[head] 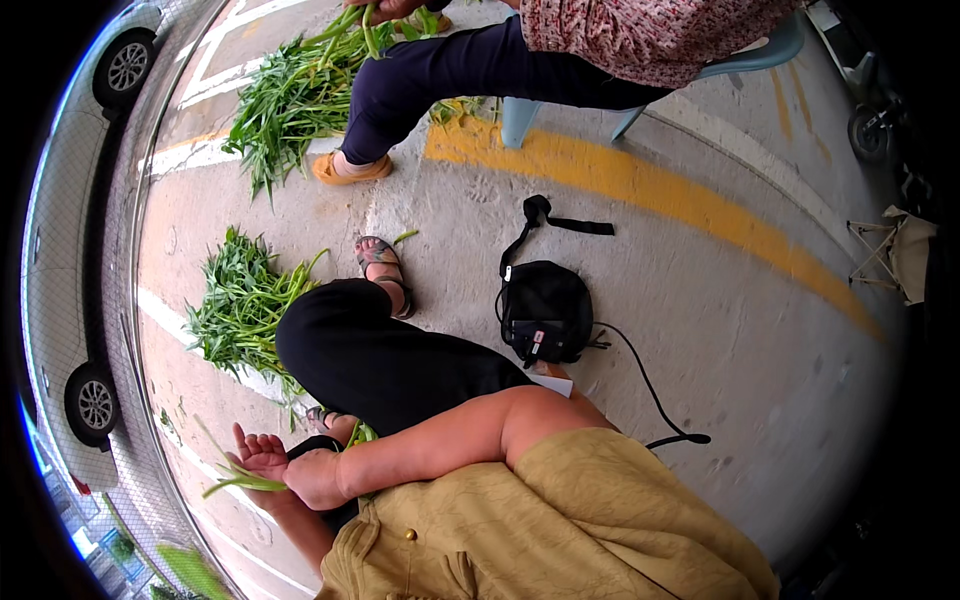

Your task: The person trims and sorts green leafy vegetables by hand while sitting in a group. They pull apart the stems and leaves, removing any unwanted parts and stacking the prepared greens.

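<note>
My right hand (313, 480) is closed, with pale green vegetable stems (244, 482) sticking out on its far side. Beside it, my left hand (259, 456) has its palm turned up and its fingers apart; the stems cross in front of its wrist. More green stalks (360, 435) show behind my right wrist, above my lap, partly covered by the forearm. On the ground past my knees lies a heap of leafy green vegetables with long stems (247, 304). A short loose stem piece (406, 235) rests near my sandalled foot (380, 262).
A seated person (450, 82) on a blue plastic chair (519, 120) holds stems beside a larger leafy heap (289, 105). A black mesh bag (547, 304) with a strap and cable lies by my right side. A folding stool (909, 255) stands behind. Past wire mesh is a parked car (67, 247).
</note>
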### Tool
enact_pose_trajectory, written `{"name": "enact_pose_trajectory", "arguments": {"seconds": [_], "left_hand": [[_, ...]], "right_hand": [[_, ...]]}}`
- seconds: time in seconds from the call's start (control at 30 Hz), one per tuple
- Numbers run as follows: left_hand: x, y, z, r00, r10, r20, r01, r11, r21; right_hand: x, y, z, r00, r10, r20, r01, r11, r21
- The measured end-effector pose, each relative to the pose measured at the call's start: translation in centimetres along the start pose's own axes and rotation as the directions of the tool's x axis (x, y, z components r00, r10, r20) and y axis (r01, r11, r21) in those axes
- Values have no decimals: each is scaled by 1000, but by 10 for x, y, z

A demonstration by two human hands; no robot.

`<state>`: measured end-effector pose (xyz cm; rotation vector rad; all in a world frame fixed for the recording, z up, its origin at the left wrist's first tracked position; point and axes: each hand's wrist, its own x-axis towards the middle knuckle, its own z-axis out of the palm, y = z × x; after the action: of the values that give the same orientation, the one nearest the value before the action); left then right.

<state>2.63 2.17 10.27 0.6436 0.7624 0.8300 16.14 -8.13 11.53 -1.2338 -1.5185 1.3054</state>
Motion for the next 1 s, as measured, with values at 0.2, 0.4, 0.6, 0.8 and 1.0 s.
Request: {"name": "enact_pose_trajectory", "arguments": {"seconds": [0.2,0.4,0.6,0.8,1.0], "left_hand": [[-3,1,11,995,75,-60,-70,994,90],[-7,-1,11,982,154,112,-167,979,119],[-13,-10,11,975,213,56,-220,960,172],[-16,-10,36,978,207,-30,-195,954,228],[-17,-3,30,981,176,-83,-152,960,235]], "right_hand": [[14,12,3,967,77,-241,-13,966,258],[16,15,-1,960,90,-265,-9,956,293],[28,43,9,961,-58,-272,139,946,291],[33,44,-6,995,-16,-94,59,874,482],[46,42,-3,998,62,11,-57,816,575]]}}
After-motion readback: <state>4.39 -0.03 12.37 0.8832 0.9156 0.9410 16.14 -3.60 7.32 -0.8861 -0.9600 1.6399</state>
